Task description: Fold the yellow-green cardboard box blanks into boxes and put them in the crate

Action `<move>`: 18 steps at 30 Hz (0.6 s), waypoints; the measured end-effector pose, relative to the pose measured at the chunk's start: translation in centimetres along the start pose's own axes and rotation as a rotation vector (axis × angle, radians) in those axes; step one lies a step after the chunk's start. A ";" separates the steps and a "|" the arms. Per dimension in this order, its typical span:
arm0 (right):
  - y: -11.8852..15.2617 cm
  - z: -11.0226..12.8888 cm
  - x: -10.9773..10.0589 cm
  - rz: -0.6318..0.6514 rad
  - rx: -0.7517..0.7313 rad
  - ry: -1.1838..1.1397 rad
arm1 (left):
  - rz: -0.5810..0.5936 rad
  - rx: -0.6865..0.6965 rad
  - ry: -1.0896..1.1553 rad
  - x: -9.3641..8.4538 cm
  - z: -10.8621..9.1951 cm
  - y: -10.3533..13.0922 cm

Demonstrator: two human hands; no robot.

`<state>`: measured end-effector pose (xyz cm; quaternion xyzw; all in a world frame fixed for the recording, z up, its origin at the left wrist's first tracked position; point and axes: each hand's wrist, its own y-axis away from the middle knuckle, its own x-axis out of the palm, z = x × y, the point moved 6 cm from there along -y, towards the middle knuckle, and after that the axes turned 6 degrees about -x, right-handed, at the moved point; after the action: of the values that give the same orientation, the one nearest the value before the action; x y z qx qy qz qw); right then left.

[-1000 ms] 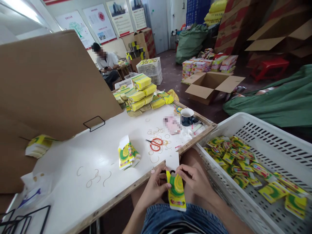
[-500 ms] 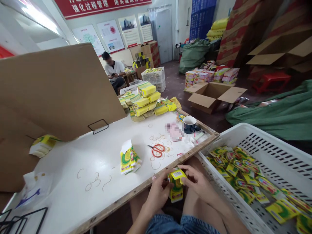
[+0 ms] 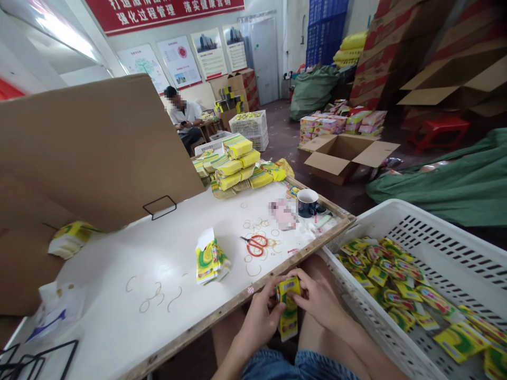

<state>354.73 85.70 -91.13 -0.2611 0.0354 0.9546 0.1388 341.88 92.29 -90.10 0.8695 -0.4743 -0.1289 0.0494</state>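
A small yellow and green carton (image 3: pixel 289 316) is held upright over my lap, just off the table's near edge. My left hand (image 3: pixel 262 311) grips its left side with thumb and fingers. On the other side my right hand (image 3: pixel 317 295) has its fingers round the top right edge, the thumb on the front face. A few flattened cartons (image 3: pixel 210 259) lie on the white table (image 3: pixel 114 264), left of red-handled scissors (image 3: pixel 255 245) among rubber bands. Many similar flat cartons (image 3: pixel 431 302) fill the bottom of a white crate (image 3: pixel 467 253) at my right.
Stacked carton bundles (image 3: pixel 237 161) stand at the table's far end. A dark mug (image 3: pixel 308 203) sits near the right corner. A big cardboard sheet (image 3: pixel 95 148) rises along the left. Further back a person (image 3: pixel 184 116) sits, and an open box (image 3: pixel 348 153) is on the floor.
The carton's top has changed from a tilted panel facing up to a flatter, upright front. My right hand's fingers have closed in on it, and its thumb has moved left across the front.
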 end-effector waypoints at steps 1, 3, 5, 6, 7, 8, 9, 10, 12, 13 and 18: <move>-0.1 0.0 0.1 -0.017 -0.005 0.023 | -0.006 0.001 0.008 0.0 0.1 -0.1; -0.1 0.1 0.4 -0.064 -0.016 0.055 | -0.018 -0.003 0.023 -0.1 0.3 -0.2; 0.0 0.1 0.6 -0.118 -0.027 0.057 | -0.031 -0.010 0.040 -0.2 0.5 -0.3; 0.0 0.1 0.7 -0.138 -0.035 0.047 | -0.037 -0.013 0.050 -0.3 0.5 -0.4; 0.1 0.2 0.7 -0.152 -0.044 0.035 | -0.043 -0.016 0.062 -0.5 0.6 -0.4; 0.1 0.2 0.7 -0.157 -0.056 0.021 | -0.047 -0.019 0.075 -0.6 0.6 -0.4; 0.1 0.3 0.6 -0.154 -0.073 0.005 | -0.051 -0.023 0.091 -0.8 0.5 -0.4; 0.2 0.3 0.4 -0.149 -0.091 -0.014 | -0.051 -0.027 0.113 -0.9 0.4 -0.5; 0.3 0.4 -0.2 -0.165 -0.139 -0.060 | -0.022 -0.031 0.184 -1.0 0.1 -0.6; 0.4 0.5 -0.5 -0.192 -0.166 -0.091 | 0.004 -0.027 0.228 -1.0 -0.1 -0.7; 0.8 -0.6 -0.5 -0.315 -0.148 -0.350 | 0.029 0.001 0.310 0.0 -0.9 -0.8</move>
<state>355.21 84.77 -91.38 -0.1032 -0.1005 0.9519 0.2705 342.78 92.75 -89.45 0.8720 -0.4736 0.0077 0.1236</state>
